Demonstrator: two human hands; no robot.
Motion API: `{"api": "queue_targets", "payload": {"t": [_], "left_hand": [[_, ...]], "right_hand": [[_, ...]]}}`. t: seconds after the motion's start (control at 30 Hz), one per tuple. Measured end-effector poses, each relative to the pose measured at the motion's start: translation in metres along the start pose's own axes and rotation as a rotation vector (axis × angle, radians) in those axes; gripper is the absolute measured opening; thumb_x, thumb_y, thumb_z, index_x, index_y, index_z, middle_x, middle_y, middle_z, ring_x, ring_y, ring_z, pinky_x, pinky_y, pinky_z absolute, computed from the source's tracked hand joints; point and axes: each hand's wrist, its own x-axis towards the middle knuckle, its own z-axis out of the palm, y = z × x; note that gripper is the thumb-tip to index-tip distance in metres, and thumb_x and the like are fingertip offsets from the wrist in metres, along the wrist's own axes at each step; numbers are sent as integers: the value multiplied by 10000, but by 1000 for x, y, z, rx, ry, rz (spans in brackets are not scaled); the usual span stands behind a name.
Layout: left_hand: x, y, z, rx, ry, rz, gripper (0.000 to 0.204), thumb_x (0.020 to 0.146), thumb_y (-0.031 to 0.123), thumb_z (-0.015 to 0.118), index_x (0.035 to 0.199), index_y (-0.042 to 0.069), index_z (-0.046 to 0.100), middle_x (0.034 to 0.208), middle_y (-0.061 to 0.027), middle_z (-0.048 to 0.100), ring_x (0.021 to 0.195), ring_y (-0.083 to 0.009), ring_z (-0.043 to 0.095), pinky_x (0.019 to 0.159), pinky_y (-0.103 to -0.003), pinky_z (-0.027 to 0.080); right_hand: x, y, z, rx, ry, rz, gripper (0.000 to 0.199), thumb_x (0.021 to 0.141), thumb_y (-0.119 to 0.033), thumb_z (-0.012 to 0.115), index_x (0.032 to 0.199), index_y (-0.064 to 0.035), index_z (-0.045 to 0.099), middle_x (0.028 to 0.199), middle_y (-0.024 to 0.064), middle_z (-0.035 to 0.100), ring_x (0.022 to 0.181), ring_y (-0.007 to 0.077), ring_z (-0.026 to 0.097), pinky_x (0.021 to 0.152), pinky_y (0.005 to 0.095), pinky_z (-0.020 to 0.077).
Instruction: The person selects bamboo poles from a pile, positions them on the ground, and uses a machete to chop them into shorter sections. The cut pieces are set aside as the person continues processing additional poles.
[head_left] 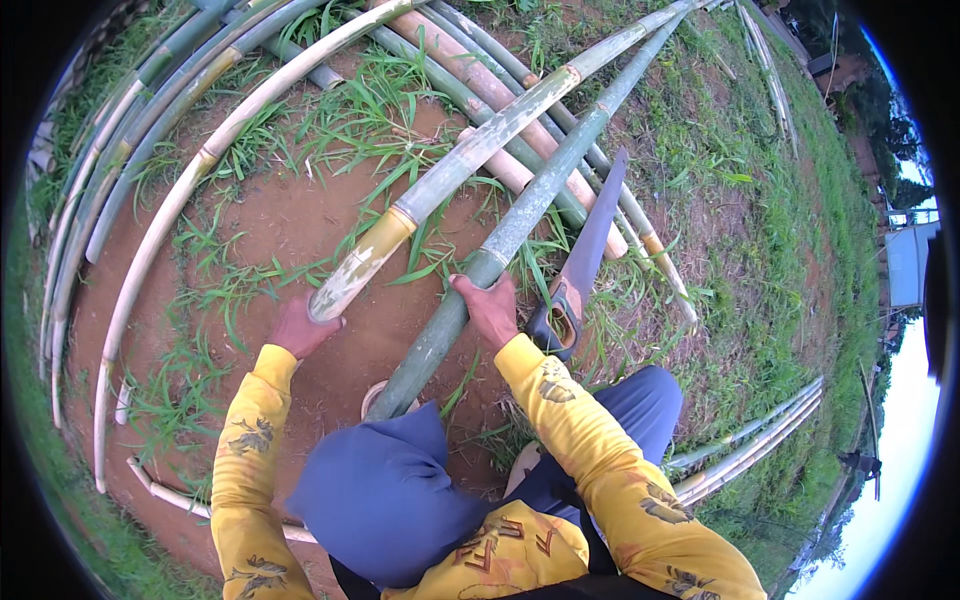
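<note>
At the near end of the pale pole (480, 148), the left hand (303, 326) is closed on the cut tip, its fingers partly hidden beneath. The right hand (488, 308) grips the green pole (540, 195) just below a joint, thumb toward the upper side; its other fingers are mostly out of sight. Both poles slant away to the upper right, where they draw together, and pass over several crossing poles (465, 70). The green one's near end comes down close to a knee in blue trousers (370, 490). Just right of the right hand is a saw (588, 250), handle toward the person, blade pointing away. A long curved pole (200, 165) lies to the left on reddish soil (300, 225) tufted with grass (385, 110), and more poles (750, 440) lie at lower right.
</note>
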Motion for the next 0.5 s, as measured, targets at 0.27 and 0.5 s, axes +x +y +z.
{"api": "queue_targets", "payload": {"t": [0.27, 0.5], "left_hand": [[10, -10, 10, 42, 56, -29, 689, 752, 563, 787, 1173, 31, 668, 988, -238, 730, 973, -440, 697, 876, -513, 544], [4, 6, 6, 136, -7, -146, 600, 751, 461, 766, 1195, 70, 661, 1080, -225, 726, 1027, -412, 691, 926, -513, 535]], "right_hand": [[31, -5, 18, -218, -286, 131, 628, 856, -505, 779, 1090, 61, 645, 888, 161, 717, 774, 248, 692, 738, 373, 537], [-15, -1, -99, -932, -108, -362, 427, 834, -353, 776, 1002, -17, 574, 879, 184, 690, 822, 382, 690, 742, 471, 541]]}}
